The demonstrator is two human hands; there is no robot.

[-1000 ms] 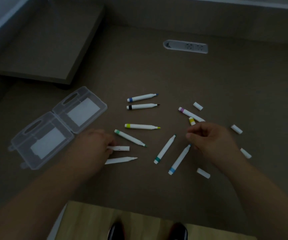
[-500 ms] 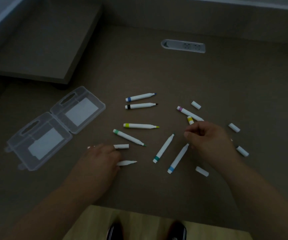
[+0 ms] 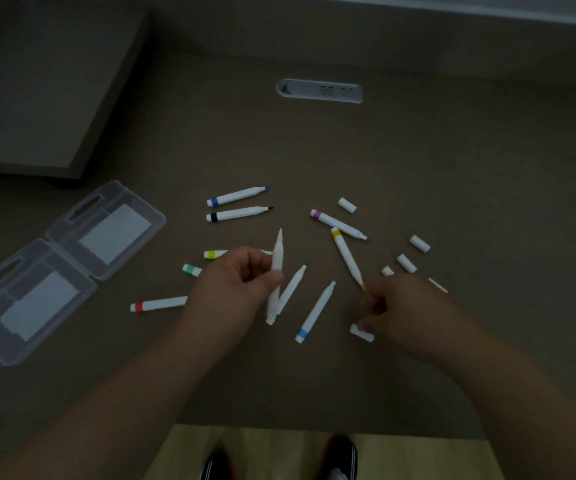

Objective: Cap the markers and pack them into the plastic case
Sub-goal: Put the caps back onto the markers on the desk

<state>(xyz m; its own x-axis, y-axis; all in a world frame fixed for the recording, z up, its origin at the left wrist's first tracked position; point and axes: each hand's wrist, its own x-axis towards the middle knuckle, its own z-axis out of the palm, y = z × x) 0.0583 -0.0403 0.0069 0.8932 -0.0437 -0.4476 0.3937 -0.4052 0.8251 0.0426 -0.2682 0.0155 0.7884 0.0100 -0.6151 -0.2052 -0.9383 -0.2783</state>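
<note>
The clear plastic case (image 3: pixel 106 199) lies open at the left. Several uncapped white markers are scattered on the brown table, among them blue (image 3: pixel 238 196), black (image 3: pixel 238 213), purple (image 3: pixel 338 224), red (image 3: pixel 158 303) and light-blue (image 3: pixel 316 311) banded ones. My left hand (image 3: pixel 234 292) grips a white marker (image 3: pixel 276 261) above the table, tip pointing up. My right hand (image 3: pixel 407 310) has its fingers curled onto one end of a white cap (image 3: pixel 361 332) that lies on the table. More loose caps (image 3: pixel 419 243) (image 3: pixel 347 205) lie at the right.
A raised platform (image 3: pixel 37 98) stands at the back left, behind the case. A socket panel (image 3: pixel 319 91) is set into the table at the back. The table's front edge is close to me, with wooden floor (image 3: pixel 262 452) below it.
My left hand has lifted a white marker off the table and turned it tip up. My right hand has moved down and toward me onto a cap. The red marker is uncovered.
</note>
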